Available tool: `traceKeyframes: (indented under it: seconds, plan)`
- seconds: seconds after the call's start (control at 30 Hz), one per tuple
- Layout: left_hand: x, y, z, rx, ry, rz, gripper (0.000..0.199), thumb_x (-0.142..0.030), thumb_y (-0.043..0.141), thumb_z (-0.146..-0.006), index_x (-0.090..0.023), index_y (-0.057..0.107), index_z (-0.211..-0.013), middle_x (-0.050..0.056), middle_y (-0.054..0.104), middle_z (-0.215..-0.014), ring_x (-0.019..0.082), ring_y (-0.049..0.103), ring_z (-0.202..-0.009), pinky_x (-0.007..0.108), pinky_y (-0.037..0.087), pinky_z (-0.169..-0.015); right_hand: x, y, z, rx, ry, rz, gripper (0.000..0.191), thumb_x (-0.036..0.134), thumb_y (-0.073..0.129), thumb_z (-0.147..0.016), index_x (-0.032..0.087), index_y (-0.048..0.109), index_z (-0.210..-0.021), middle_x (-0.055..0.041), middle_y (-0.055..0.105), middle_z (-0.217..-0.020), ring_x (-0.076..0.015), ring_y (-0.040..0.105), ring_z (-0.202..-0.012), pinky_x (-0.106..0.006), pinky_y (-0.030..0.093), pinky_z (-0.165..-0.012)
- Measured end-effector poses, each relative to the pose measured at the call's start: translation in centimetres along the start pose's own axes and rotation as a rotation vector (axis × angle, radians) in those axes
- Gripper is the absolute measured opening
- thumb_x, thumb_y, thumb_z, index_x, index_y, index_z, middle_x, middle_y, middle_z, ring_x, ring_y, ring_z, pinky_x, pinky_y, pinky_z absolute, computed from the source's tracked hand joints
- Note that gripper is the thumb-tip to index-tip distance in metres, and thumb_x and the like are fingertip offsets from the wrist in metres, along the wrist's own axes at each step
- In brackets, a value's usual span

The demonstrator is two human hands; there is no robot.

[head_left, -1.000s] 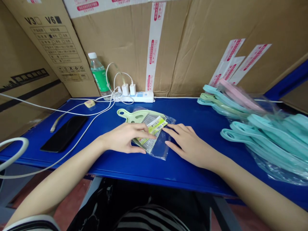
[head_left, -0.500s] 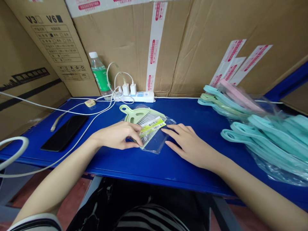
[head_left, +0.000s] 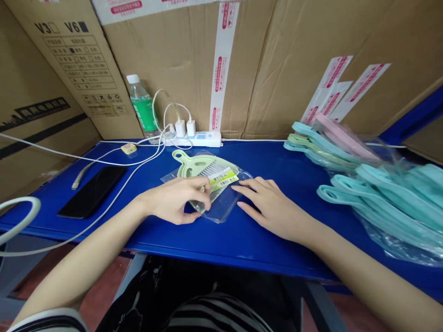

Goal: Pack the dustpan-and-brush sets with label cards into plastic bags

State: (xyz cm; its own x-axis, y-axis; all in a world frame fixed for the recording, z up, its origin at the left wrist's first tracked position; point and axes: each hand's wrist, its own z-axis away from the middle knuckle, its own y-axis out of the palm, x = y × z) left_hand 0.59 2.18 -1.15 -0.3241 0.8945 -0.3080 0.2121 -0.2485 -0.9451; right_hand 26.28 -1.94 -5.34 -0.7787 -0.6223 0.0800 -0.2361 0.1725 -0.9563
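A pale green dustpan (head_left: pixel 194 161) with a small grey-bristled brush (head_left: pixel 212 170) lies flat in a clear plastic bag (head_left: pixel 224 207) on the blue table. A yellow-green and white label (head_left: pixel 224 177) covers part of the brush. My left hand (head_left: pixel 180 196) is over the bag's lower left part, its fingers curled and the thumb a little apart from the index finger. It hides some of the dustpan. My right hand (head_left: pixel 273 207) rests with spread fingers at the bag's right edge, fingertips touching the plastic.
Bagged turquoise dustpans (head_left: pixel 387 198) are piled at right, with pink and green ones (head_left: pixel 346 138) behind. A black phone (head_left: pixel 92 191), white cables, a power strip (head_left: pixel 204 138) and a water bottle (head_left: pixel 143 108) occupy the left and back. Cardboard boxes (head_left: pixel 173 50) wall the table's rear.
My left thumb and index finger have moved apart, and the hand has shifted slightly toward me. The label and bag have shifted a little. My right hand has stayed in place.
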Motion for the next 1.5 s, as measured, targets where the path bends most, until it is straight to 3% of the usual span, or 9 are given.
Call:
traceKeyframes:
  seconds: [0.2, 0.33, 0.43, 0.63, 0.8, 0.97, 1.2, 1.5]
  plan:
    - [-0.24, 0.54, -0.14, -0.033, 0.048, -0.016, 0.020, -0.007, 0.061, -0.073, -0.020, 0.068, -0.088, 0.008, 0.058, -0.121, 0.020, 0.060, -0.103, 0.029, 0.048, -0.082, -0.01, 0.05, -0.02, -0.009, 0.000, 0.005, 0.041, 0.028, 0.036, -0.098, 0.011, 0.062, -0.125, -0.0173, 0.066, -0.115, -0.0302, 0.059, -0.102, -0.047, 0.047, -0.084]
    - [-0.40, 0.83, -0.50, -0.002, 0.086, 0.020, 0.014, -0.010, 0.056, -0.081, -0.019, 0.066, -0.082, 0.004, 0.066, -0.092, 0.016, 0.062, -0.085, 0.026, 0.047, -0.076, -0.17, 0.20, 0.02, -0.015, -0.006, -0.001, 0.040, 0.029, 0.035, -0.099, 0.013, 0.062, -0.124, -0.0163, 0.066, -0.115, -0.0297, 0.059, -0.102, -0.047, 0.047, -0.083]
    - [-0.53, 0.79, -0.64, 0.019, 0.076, 0.064, 0.015, -0.006, 0.053, -0.079, -0.019, 0.061, -0.076, 0.000, 0.063, -0.075, 0.013, 0.059, -0.072, 0.024, 0.044, -0.067, -0.22, 0.24, 0.06, -0.026, -0.012, -0.006, 0.039, 0.028, 0.036, -0.099, 0.013, 0.062, -0.124, -0.0163, 0.067, -0.113, -0.0298, 0.059, -0.101, -0.047, 0.047, -0.083]
    - [-0.75, 0.62, -0.59, 0.001, -0.001, 0.121, 0.018, -0.002, 0.049, -0.068, -0.019, 0.052, -0.074, -0.004, 0.058, -0.067, 0.010, 0.052, -0.059, 0.022, 0.040, -0.059, -0.22, 0.22, 0.02, -0.027, -0.015, -0.011, 0.038, 0.029, 0.038, -0.098, 0.014, 0.063, -0.124, -0.0163, 0.067, -0.114, -0.0300, 0.060, -0.102, -0.047, 0.047, -0.083]
    - [-0.56, 0.64, -0.66, 0.044, 0.008, 0.111, 0.005, -0.015, 0.056, -0.083, -0.018, 0.058, -0.080, -0.001, 0.062, -0.073, 0.011, 0.057, -0.066, 0.022, 0.041, -0.062, -0.22, 0.20, -0.04, -0.028, -0.022, -0.020, 0.039, 0.027, 0.039, -0.098, 0.008, 0.062, -0.123, -0.0180, 0.067, -0.113, -0.0305, 0.059, -0.100, -0.047, 0.047, -0.082]
    - [-0.24, 0.41, -0.72, 0.048, 0.007, 0.122, 0.017, -0.020, 0.051, -0.092, -0.018, 0.060, -0.077, 0.000, 0.062, -0.072, 0.011, 0.057, -0.066, 0.022, 0.041, -0.063, -0.18, 0.12, 0.03, -0.037, -0.026, -0.035, 0.038, 0.026, 0.040, -0.098, 0.010, 0.062, -0.123, -0.0164, 0.068, -0.111, -0.0290, 0.059, -0.096, -0.046, 0.047, -0.081]
    - [-0.05, 0.04, -0.52, 0.038, 0.016, 0.149, 0.015, -0.008, 0.048, -0.080, -0.018, 0.052, -0.070, 0.002, 0.063, -0.077, 0.014, 0.058, -0.073, 0.024, 0.044, -0.069, -0.25, 0.19, 0.01, -0.053, -0.011, -0.014, 0.036, 0.022, 0.041, -0.097, 0.014, 0.063, -0.123, -0.0141, 0.068, -0.111, -0.0284, 0.058, -0.097, -0.045, 0.047, -0.080]
    - [-0.07, 0.03, -0.44, 0.018, -0.007, 0.205, 0.015, -0.008, 0.044, -0.072, -0.020, 0.041, -0.064, 0.002, 0.064, -0.073, 0.016, 0.063, -0.075, 0.025, 0.045, -0.067, -0.85, 0.31, -0.12, -0.111, 0.012, 0.049, 0.030, 0.015, 0.046, -0.093, 0.015, 0.068, -0.113, -0.0116, 0.069, -0.106, -0.0265, 0.059, -0.092, -0.040, 0.049, -0.074]
